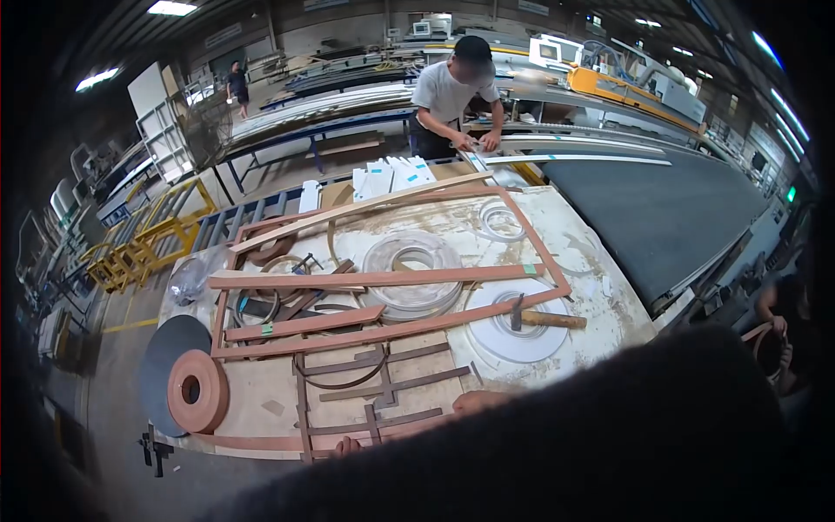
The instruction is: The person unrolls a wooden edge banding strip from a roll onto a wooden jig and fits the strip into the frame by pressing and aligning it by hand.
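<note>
Dark, out-of-focus material (609, 435) fills the lower right, hiding most of the right hand (478, 400); its visible part is at the right end of a reddish strip (252, 442), and its grip cannot be told. The left hand (346, 445) shows only curled fingertips at that strip's near edge, so whether its grip is closed on it is unclear. The strip runs along the near side of the tabletop (609, 300) from below a reddish coil (213, 391), which overlaps a dark disc (159, 365). Just beyond the hands lie dark brown slats (409, 384), some crossing, with a thin curved band (348, 384) over them. Farther back, a large reddish wooden frame (400, 331) surrounds several loose bars, and a grey-white coil (378, 261) shows beneath it. A hammer (552, 320) lies over a white coil (496, 335) at right. Across the tabletop, another person (454, 91) bends over pale strips.
</note>
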The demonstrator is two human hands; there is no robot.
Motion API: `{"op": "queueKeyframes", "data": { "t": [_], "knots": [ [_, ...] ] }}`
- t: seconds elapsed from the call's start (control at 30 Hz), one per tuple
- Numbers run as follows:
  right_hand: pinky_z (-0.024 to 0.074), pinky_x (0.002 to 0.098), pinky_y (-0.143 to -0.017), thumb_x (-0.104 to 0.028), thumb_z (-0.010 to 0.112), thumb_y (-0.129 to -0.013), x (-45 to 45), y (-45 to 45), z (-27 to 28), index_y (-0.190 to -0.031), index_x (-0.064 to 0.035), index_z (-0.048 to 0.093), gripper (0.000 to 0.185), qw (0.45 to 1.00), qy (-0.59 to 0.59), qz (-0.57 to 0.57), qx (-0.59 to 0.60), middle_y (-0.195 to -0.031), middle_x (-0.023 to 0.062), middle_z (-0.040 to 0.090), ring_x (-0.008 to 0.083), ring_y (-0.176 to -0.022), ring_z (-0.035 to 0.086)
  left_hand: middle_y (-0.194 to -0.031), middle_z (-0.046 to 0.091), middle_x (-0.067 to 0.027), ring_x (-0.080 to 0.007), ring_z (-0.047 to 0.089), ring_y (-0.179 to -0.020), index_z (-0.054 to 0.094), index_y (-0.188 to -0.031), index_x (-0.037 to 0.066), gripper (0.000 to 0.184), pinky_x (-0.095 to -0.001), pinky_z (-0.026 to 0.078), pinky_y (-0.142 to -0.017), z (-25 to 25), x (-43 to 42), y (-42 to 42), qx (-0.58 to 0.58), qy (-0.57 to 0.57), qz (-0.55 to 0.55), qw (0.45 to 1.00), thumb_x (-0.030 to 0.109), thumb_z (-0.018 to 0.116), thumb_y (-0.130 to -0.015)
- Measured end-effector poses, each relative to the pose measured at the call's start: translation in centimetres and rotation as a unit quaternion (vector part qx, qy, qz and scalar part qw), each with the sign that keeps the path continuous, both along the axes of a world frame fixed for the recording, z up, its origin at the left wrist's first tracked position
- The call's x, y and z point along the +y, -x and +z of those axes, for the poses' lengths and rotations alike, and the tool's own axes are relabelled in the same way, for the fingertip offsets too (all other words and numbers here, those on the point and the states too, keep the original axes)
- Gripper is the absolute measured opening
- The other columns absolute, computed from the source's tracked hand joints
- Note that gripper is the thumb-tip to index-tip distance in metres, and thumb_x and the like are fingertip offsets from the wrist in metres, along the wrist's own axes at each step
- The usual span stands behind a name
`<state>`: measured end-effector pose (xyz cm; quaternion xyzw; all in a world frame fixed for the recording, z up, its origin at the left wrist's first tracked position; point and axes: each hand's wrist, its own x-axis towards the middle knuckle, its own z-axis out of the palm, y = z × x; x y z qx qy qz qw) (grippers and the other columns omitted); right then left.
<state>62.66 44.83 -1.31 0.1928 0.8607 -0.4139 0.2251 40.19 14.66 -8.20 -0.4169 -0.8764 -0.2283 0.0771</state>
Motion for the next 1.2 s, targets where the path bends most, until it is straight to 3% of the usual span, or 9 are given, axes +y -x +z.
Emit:
{"op": "queueKeyframes", "data": {
  "t": [0.17,0.23,0.53,0.73,0.8,0.83,0.87,0.93,1.2],
  "knots": [
    [0.0522,0.0474,-0.086,-0.026,0.056,-0.093,2.4,0.0,-12.0,-0.102,-0.0048,0.072,0.028,0.995,-0.065,0.072,0.007,-0.104,0.0208,0.073,0.0371,-0.1,0.069,-0.129,0.067,-0.0114,-0.0307,0.059,-0.124,0.069,-0.114,0.006,0.027,-0.0515,0.044,-0.101,-0.7,-1.1,-0.1,0.004,-0.013,0.011,1.0,0.02,0.065,-0.091],
    [0.0525,0.0449,-0.09,-0.03,0.058,-0.095,1.8,-0.8,-10.9,-0.108,-0.0095,0.074,0.029,0.999,-0.007,-0.009,0.032,-0.111,0.0187,0.073,0.0362,-0.107,0.068,-0.129,0.068,-0.0115,-0.0308,0.059,-0.123,0.07,-0.114,0.006,0.027,-0.0518,0.044,-0.101,-0.8,-1.1,-0.6,0.012,-0.015,0.014,1.0,0.02,0.065,-0.091],
    [0.0542,0.0395,-0.076,-0.029,0.063,-0.097,2.6,2.5,-4.8,-0.1,-0.0054,0.074,0.026,0.981,0.184,0.056,0.024,-0.093,0.0138,0.073,0.0261,-0.088,0.07,-0.13,0.068,-0.0122,-0.0316,0.06,-0.123,0.07,-0.115,0.005,0.029,-0.051,0.043,-0.104,4.2,0.2,-3.7,-0.003,-0.008,0.071,0.997,0.016,0.067,-0.089],
    [0.055,0.0364,-0.067,-0.027,0.066,-0.098,2.9,4.2,-3.5,-0.094,-0.0029,0.073,0.026,0.962,0.272,0.037,-0.017,-0.082,0.0109,0.072,0.0201,-0.076,0.069,-0.131,0.067,-0.0119,-0.0323,0.06,-0.125,0.069,-0.119,0.006,0.031,-0.0515,0.043,-0.105,3.9,-0.1,-3.3,-0.029,0.0,0.062,0.998,0.018,0.066,-0.09],
    [0.0553,0.0354,-0.063,-0.027,0.067,-0.098,2.3,4.3,-4.0,-0.092,-0.0021,0.073,0.026,0.957,0.287,0.026,-0.036,-0.078,0.0099,0.072,0.0181,-0.072,0.069,-0.131,0.068,-0.0122,-0.0325,0.06,-0.125,0.069,-0.119,0.006,0.032,-0.0516,0.044,-0.105,-5.1,-2.1,-1.0,0.046,-0.003,0.042,0.998,0.019,0.067,-0.09],
    [0.0554,0.0349,-0.062,-0.026,0.067,-0.098,2.0,4.2,-3.8,-0.091,-0.0017,0.073,0.026,0.954,0.295,0.02,-0.052,-0.076,0.0095,0.072,0.0171,-0.07,0.069,-0.13,0.068,-0.0125,-0.033,0.06,-0.124,0.07,-0.119,0.006,0.031,-0.0507,0.043,-0.105,0.3,-1.2,-2.2,-0.017,0.037,0.054,0.998,0.019,0.067,-0.09],
    [0.0555,0.0344,-0.06,-0.026,0.068,-0.099,1.8,3.9,-4.4,-0.09,-0.0013,0.072,0.027,0.951,0.3,0.008,-0.074,-0.074,0.009,0.072,0.0161,-0.068,0.069,-0.13,0.068,-0.0128,-0.0332,0.06,-0.124,0.07,-0.119,0.006,0.031,-0.0492,0.043,-0.106,1.2,-0.9,-2.6,-0.006,0.011,0.065,0.998,0.018,0.067,-0.09],
    [0.0564,0.0317,-0.059,-0.023,0.067,-0.1,1.1,3.9,-4.4,-0.089,-0.0002,0.071,0.026,0.94,0.313,-0.066,-0.12,-0.073,0.0102,0.072,0.0164,-0.064,0.069,-0.131,0.067,-0.0137,-0.0335,0.059,-0.125,0.069,-0.121,0.003,0.035,-0.047,0.043,-0.107,2.4,-0.9,-2.4,-0.03,-0.011,0.082,0.996,0.019,0.067,-0.091],
    [0.0564,0.0276,-0.061,-0.021,0.067,-0.101,0.5,4.9,-0.4,-0.095,-0.0001,0.068,0.022,0.922,0.302,-0.095,-0.223,-0.078,0.0091,0.072,0.0147,-0.067,0.07,-0.136,0.065,-0.0118,-0.0298,0.054,-0.132,0.068,-0.123,0.002,0.036,-0.0451,0.04,-0.11,2.6,-2.3,1.1,0.025,0.028,0.168,0.985,0.023,0.066,-0.094]
  ]
}}
